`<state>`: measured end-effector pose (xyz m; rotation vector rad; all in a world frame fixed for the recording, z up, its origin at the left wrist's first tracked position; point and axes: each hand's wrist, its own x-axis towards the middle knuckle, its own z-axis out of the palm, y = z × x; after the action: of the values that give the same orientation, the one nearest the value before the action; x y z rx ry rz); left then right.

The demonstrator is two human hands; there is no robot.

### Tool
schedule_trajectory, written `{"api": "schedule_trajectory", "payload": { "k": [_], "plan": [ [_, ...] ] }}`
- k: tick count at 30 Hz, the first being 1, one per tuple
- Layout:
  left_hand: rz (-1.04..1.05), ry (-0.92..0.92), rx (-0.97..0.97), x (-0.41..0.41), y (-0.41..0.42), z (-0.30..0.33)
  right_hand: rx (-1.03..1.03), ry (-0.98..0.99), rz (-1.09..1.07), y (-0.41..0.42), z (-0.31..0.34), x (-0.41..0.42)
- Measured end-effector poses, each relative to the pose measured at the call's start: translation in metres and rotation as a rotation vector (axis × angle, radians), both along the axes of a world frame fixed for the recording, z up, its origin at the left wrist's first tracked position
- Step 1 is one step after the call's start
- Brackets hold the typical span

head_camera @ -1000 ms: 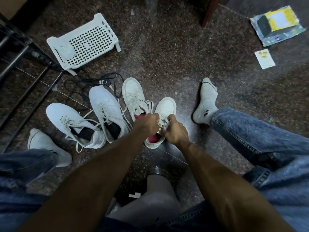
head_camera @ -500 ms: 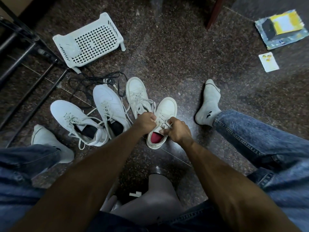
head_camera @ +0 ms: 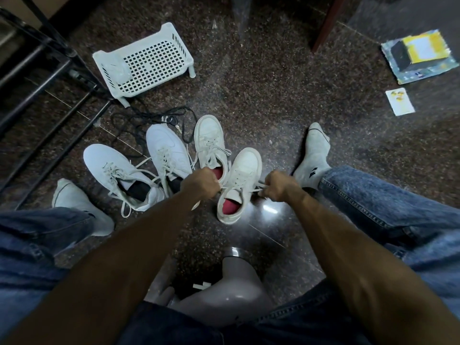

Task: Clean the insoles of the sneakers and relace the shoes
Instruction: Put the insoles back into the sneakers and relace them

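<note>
Several white sneakers lie on the dark speckled floor. The nearest sneaker (head_camera: 242,181) shows a red insole (head_camera: 230,205) at its heel opening. My left hand (head_camera: 200,183) grips one end of its white lace (head_camera: 258,189), and my right hand (head_camera: 280,186) grips the other end, so the lace runs taut across the shoe. Just behind stands its partner (head_camera: 209,138), also red inside and partly hidden by my left hand. Two larger white sneakers (head_camera: 164,148) (head_camera: 112,170) with dark insoles and loose laces lie to the left.
A white perforated plastic rack (head_camera: 146,63) lies at the back left beside a black metal frame (head_camera: 37,78). A tangled black cord (head_camera: 144,118) lies behind the shoes. A yellow package (head_camera: 418,56) and a card (head_camera: 399,100) are at the back right. A grey stool (head_camera: 229,290) is between my legs.
My hands have moved apart, left hand to the left and right hand to the right, drawing the lace ends out sideways across the near sneaker. The view has tilted slightly.
</note>
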<state>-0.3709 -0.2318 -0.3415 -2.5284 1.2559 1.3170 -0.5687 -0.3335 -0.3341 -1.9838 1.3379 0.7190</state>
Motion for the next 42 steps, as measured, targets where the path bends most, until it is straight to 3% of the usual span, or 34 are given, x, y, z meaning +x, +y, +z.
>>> {"api": "schedule_trajectory", "payload": {
  "k": [7, 11, 17, 24, 27, 29, 32, 34, 36, 37, 39, 42],
  "plan": [
    [0.009, -0.114, 0.113, -0.006, 0.006, 0.011, -0.239, 0.168, 0.15, -0.011, 0.017, -0.005],
    [0.135, -0.002, 0.088, -0.006, 0.012, 0.003, -0.237, 0.189, 0.093, -0.011, 0.022, -0.008],
    [0.442, 0.322, -0.358, 0.005, -0.011, 0.028, 0.263, -0.351, -0.286, -0.023, 0.039, 0.004],
    [0.472, 0.686, -0.39, -0.03, -0.044, 0.068, 0.334, -0.933, -0.451, -0.038, 0.094, 0.059],
    [0.417, 0.814, -0.374, -0.046, -0.044, 0.074, 0.341, -1.077, -0.494, -0.044, 0.107, 0.074],
    [0.375, 0.794, -0.429, -0.051, -0.047, 0.078, 0.33, -1.129, -0.504, -0.049, 0.112, 0.079],
    [0.286, 0.665, -0.508, -0.048, -0.051, 0.082, 0.262, -1.079, -0.531, -0.05, 0.108, 0.082],
    [0.143, 0.591, -0.541, -0.04, -0.05, 0.082, 0.192, -0.986, -0.662, -0.046, 0.092, 0.082],
    [0.081, 0.552, -0.57, -0.032, -0.047, 0.082, 0.128, -0.846, -0.732, -0.041, 0.069, 0.077],
    [0.1, 0.567, -0.59, -0.029, -0.046, 0.084, 0.118, -0.725, -0.65, -0.036, 0.059, 0.073],
    [0.141, 0.612, -0.612, -0.022, -0.046, 0.088, 0.224, -0.467, -0.406, -0.02, 0.046, 0.063],
    [0.088, 0.647, -0.568, -0.016, -0.046, 0.094, 0.526, -0.249, -0.39, 0.0, 0.044, 0.056]
  ]
}}
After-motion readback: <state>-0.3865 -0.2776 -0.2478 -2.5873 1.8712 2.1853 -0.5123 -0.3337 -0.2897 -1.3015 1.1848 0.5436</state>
